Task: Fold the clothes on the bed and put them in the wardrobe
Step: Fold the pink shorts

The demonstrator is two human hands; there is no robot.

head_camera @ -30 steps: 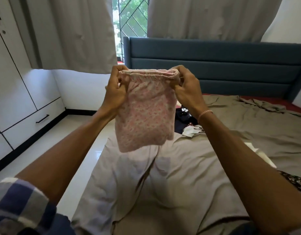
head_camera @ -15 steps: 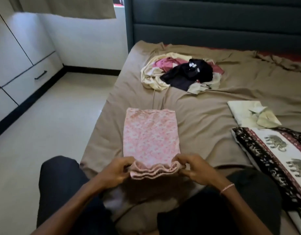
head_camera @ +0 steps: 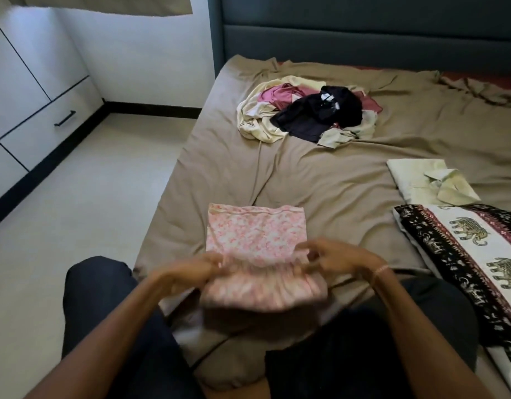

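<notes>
Your pink shorts (head_camera: pixel 255 240) lie on the bed (head_camera: pixel 219 174) right by your knees. Your left hand (head_camera: pixel 188 273) and right hand (head_camera: pixel 343 259) are blurry, but each grip looks pinched on the gathered waistband. Past the shorts sits the messy clothes pile (head_camera: pixel 306 110). Off to the shorts' right, well apart, are a folded pale shirt (head_camera: pixel 421 180) and an elephant-print cloth (head_camera: pixel 461 249). The wardrobe (head_camera: pixel 32 82) is away to the shorts' left. Since half a second back, you've lifted the waistband forward over the fabric.
</notes>
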